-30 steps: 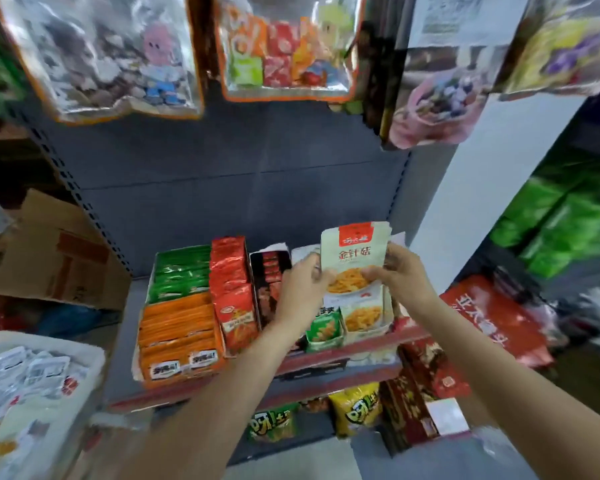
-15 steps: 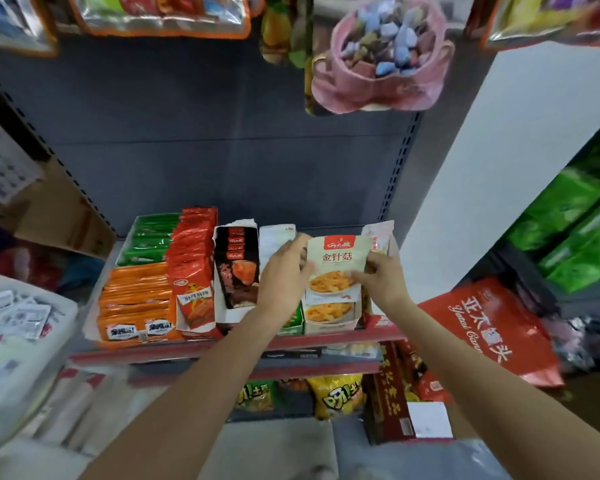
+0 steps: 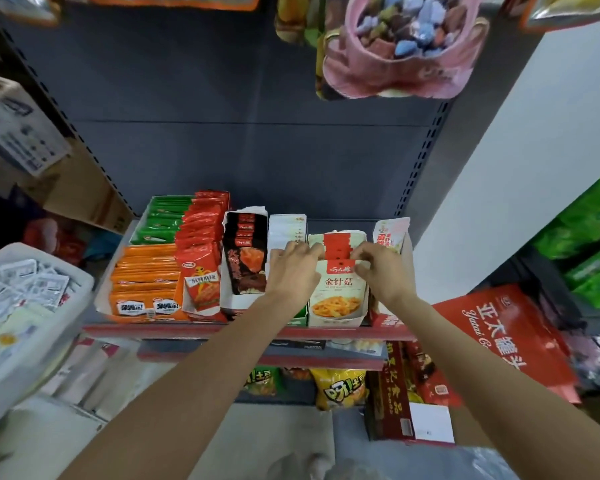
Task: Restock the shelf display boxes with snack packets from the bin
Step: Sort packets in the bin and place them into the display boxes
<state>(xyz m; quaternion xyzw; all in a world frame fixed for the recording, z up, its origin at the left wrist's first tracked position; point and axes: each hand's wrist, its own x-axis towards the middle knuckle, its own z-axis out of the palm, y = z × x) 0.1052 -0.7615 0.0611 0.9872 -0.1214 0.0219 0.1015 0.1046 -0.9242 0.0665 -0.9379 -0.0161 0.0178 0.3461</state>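
Glossy plastic packets (image 3: 336, 289); display box (image 3: 333, 318) seemingly matt card.

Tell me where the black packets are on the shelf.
In the head view, the black packets stand in a white box mid-shelf, between the red packets on the left and the left hand.

Red-edged shelf (image 3: 194, 330) carries a row of display boxes: under both hands (image 3: 293, 268) the cream mushroom-packet box (image 3: 336, 306), just left of them a black-packet box (image 3: 245, 268), farther left red packets (image 3: 201, 258), then orange packets (image 3: 144, 275) and green packets (image 3: 161, 220).
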